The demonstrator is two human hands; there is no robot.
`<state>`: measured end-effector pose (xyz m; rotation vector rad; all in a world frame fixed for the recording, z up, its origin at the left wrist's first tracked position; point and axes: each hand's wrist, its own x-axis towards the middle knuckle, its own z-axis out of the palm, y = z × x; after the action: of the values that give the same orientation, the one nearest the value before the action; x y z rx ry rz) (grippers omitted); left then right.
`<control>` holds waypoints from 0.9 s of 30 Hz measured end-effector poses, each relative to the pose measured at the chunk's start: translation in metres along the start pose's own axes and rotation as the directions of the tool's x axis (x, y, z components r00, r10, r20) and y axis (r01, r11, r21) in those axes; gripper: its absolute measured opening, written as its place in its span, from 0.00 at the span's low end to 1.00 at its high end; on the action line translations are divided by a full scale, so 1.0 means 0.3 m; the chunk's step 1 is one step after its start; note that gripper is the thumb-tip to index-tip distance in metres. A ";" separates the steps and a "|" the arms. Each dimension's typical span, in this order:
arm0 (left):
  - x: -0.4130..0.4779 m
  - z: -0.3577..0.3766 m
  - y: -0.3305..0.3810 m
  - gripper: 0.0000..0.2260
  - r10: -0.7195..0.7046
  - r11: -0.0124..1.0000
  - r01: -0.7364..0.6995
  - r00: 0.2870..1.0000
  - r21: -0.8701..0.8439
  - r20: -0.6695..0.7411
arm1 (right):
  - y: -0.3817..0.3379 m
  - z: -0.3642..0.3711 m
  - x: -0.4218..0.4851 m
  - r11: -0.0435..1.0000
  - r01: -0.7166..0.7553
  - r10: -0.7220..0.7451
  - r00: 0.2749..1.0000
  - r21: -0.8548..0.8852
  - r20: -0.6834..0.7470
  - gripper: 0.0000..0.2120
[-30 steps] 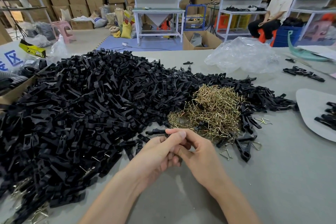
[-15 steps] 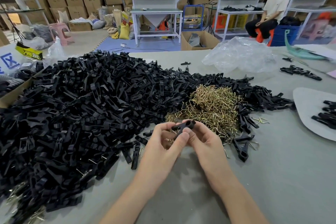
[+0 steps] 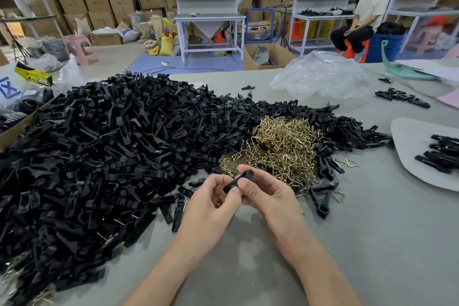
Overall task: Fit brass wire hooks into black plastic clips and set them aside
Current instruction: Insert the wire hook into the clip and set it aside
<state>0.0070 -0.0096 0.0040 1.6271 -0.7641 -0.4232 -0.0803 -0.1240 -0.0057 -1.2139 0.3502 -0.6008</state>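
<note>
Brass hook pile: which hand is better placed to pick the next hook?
Probably the right hand: the brass hook pile lies just beyond it on its side, while the left hand, pinching the black clip, sits nearer the black heap.

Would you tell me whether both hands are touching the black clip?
Touching: head view shows the left hand and right hand both pinching the clip.

2 bare forearms angle in, left hand (image 3: 213,202) and right hand (image 3: 267,196) touching at the thumbs, both pinching 1 black clip (image 3: 238,181) between thumb and forefinger; the left's other fingers curl under, seemingly loose.
</note>
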 end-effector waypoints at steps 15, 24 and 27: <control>0.020 0.125 0.089 0.09 0.082 0.985 -0.133 0.923 0.113 0.375 | -0.168 -0.235 -0.096 0.969 0.119 -0.111 0.992 -0.218 0.052 0.18; 0.186 0.653 0.247 0.10 0.115 0.946 -0.205 0.937 0.251 0.331 | -0.305 -0.553 -0.114 0.975 0.170 -0.220 0.839 -0.143 -0.497 0.22; 0.245 0.912 0.271 0.17 0.123 0.906 -0.229 0.947 0.356 0.296 | -0.331 -0.641 -0.120 0.973 0.192 -0.228 0.677 -0.131 -0.700 0.19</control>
<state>-0.1393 -0.2632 0.0368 1.8662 -1.2550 -0.3803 -0.2397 -0.2717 0.0235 -1.0257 0.8936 -1.2838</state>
